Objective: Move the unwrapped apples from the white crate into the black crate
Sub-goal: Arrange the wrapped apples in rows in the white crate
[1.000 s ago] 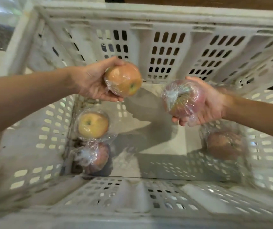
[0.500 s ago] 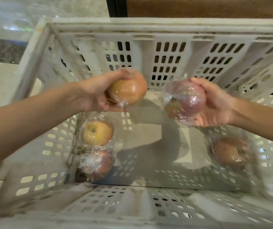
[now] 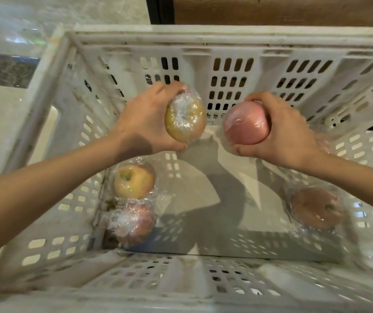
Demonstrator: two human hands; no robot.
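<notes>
Side by side above the white crate (image 3: 203,37), left hand (image 3: 142,123) grips a yellow apple (image 3: 184,120), right hand (image 3: 287,132) a pink apple (image 3: 246,124).

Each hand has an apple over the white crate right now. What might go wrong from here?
1. The yellow apple in the left hand and the pink apple in the right hand both show plastic wrap; moving them would break the unwrapped-only rule.
2. The wrap looks slick, so either grip may slip, dropping an apple into the white crate, perhaps onto the wrapped apple below the left hand.
</notes>
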